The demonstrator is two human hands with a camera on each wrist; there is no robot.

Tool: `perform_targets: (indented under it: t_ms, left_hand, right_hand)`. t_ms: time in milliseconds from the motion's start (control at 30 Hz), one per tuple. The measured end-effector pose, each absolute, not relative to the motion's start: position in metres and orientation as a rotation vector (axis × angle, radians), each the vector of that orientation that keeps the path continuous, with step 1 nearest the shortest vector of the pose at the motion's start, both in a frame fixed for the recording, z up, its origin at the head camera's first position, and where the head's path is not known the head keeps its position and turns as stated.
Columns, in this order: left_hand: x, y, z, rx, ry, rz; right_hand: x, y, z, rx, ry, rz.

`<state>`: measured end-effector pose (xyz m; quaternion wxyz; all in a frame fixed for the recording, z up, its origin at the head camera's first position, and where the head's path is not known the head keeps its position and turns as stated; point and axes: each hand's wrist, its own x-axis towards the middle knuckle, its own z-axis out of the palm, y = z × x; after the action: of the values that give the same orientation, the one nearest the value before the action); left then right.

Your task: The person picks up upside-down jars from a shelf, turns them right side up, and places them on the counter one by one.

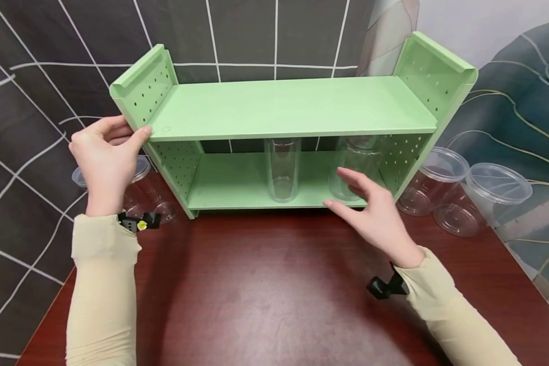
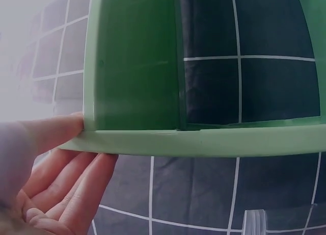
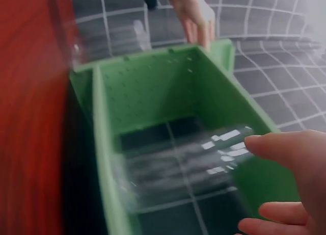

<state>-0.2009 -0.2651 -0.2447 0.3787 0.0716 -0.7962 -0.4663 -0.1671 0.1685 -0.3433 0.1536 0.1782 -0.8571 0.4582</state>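
A light green two-tier shelf point(image 1: 274, 109) with perforated side panels stands on the table. My left hand point(image 1: 107, 157) grips its left side panel around the front edge, thumb at the upper board's corner; the left wrist view shows this grip around the green edge point(image 2: 204, 142). On the lower board stand two clear plastic jars, a narrow jar point(image 1: 283, 173) near the middle and a wider jar point(image 1: 359, 162) to the right. My right hand point(image 1: 375, 216) hovers before the wider jar, thumb and fingers spread, holding nothing. In the right wrist view, fingers point(image 3: 275, 146) overlap a blurred clear jar point(image 3: 173, 168).
Two lidded clear jars, one nearer the shelf point(image 1: 439, 168) and one farther right point(image 1: 498, 188), stand right of it. More clear jars point(image 1: 164, 203) are at its left, partly behind my left hand. Dark grid-patterned cloth point(image 1: 242, 35) hangs behind the dark red table point(image 1: 274, 290).
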Motion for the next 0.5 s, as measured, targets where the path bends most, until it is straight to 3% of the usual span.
perform_targets:
  t_ms: [500]
  left_hand:
    - [-0.202, -0.267, -0.246, 0.185, -2.028, -1.215]
  right_hand:
    - [-0.215, 0.108, -0.384, 0.416, -2.594, 1.641]
